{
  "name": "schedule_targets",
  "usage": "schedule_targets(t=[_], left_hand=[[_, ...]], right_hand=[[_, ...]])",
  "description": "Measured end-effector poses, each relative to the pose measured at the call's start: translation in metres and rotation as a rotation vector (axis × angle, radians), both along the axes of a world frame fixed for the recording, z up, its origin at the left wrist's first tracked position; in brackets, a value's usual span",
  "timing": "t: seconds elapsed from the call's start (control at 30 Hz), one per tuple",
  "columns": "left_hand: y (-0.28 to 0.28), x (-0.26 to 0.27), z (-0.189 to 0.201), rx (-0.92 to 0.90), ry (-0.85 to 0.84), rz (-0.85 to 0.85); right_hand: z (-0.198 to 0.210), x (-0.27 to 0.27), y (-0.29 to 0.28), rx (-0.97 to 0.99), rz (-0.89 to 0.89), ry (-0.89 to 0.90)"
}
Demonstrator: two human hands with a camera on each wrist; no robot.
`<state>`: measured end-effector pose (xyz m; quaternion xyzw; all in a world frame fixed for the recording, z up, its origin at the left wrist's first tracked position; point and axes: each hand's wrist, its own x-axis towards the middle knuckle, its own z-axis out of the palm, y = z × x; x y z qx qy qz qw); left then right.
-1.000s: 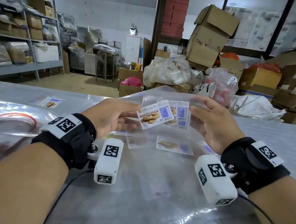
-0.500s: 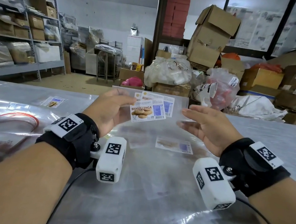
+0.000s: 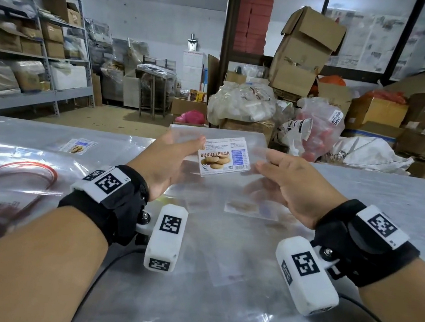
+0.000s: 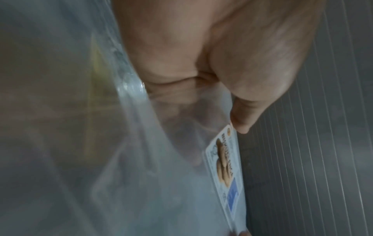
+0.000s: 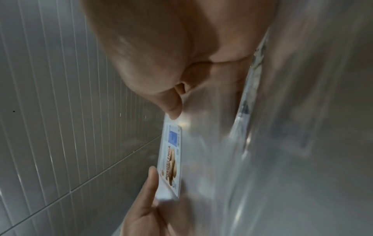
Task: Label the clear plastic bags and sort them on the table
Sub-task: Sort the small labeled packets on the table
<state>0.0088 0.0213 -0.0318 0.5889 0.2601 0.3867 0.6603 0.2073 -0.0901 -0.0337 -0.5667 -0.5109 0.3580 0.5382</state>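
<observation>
Since a moment ago, the right hand has closed in on the labelled clear bag, and both hands now pinch it up above the desk, the left hand at the label's left edge. Labelling of this bag looks done; placing remains. Other labelled bags lie flat, far left and beneath.

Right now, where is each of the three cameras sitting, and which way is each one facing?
Head: on the head, facing forward and down; both forearms, left hand, right hand, labelled bag, table.
Left wrist: along the left hand, toward the label.
Right wrist: along the right hand; left thumb opposite.
Shared: the label, in all three.
</observation>
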Motion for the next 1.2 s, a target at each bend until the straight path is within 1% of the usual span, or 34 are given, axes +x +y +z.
schedule_targets(t=[0.07,0.17,0.27,0.3,0.33,0.37,0.47,0.5,0.53,0.6,0.63,0.73,0.83,0.87,0.93,1.03,1.1,1.2], left_hand=[[-0.001,0.001,0.001,-0.007,-0.009,-0.006],[0.005,0.0,0.0,0.002,-0.018,0.073],[0.012,-0.001,-0.002,-0.038,-0.086,0.188],[0.013,-0.002,-0.001,-0.061,-0.124,0.237],[0.016,-0.003,-0.001,-0.081,-0.163,0.289],[0.016,-0.005,0.0,-0.1,-0.196,0.339],[0.019,-0.008,0.001,-0.144,-0.244,0.442],[0.02,-0.009,0.001,-0.149,-0.239,0.458],[0.021,-0.009,0.001,-0.153,-0.23,0.463],[0.024,-0.009,0.0,-0.164,-0.224,0.47],[0.024,-0.009,-0.001,-0.163,-0.224,0.466],[0.025,-0.008,-0.003,-0.152,-0.202,0.433],[0.028,-0.006,-0.007,-0.079,-0.136,0.416],[0.028,-0.006,-0.007,-0.081,-0.13,0.413],[0.03,-0.008,-0.008,-0.109,-0.115,0.402],[0.026,-0.009,-0.006,-0.145,-0.099,0.381],[0.023,-0.007,-0.006,-0.138,-0.075,0.355],[0.017,-0.004,-0.005,-0.104,-0.034,0.272]], right_hand=[[0.0,-0.001,-0.001,0.007,0.008,0.001],[0.002,0.0,-0.001,0.031,-0.022,-0.091],[0.001,0.006,0.002,0.014,-0.214,-0.188],[0.001,0.009,0.002,-0.02,-0.266,-0.235],[0.001,0.014,0.002,-0.077,-0.274,-0.3],[0.001,0.017,-0.001,-0.162,-0.237,-0.393],[0.006,0.018,-0.009,-0.427,-0.021,-0.742],[0.007,0.017,-0.01,-0.46,0.019,-0.808],[0.007,0.016,-0.009,-0.459,0.017,-0.814],[0.005,0.017,-0.006,-0.395,-0.055,-0.686],[0.003,0.017,-0.005,-0.352,-0.112,-0.611],[0.001,0.021,-0.003,-0.232,-0.292,-0.461],[0.002,0.03,-0.002,-0.017,-0.462,-0.227],[0.004,0.033,-0.002,0.039,-0.504,-0.145],[0.006,0.037,-0.001,0.128,-0.537,0.008],[0.01,0.038,-0.001,0.304,-0.53,0.214],[0.013,0.037,-0.003,0.431,-0.523,0.296],[0.015,0.036,-0.005,0.576,-0.487,0.347]])
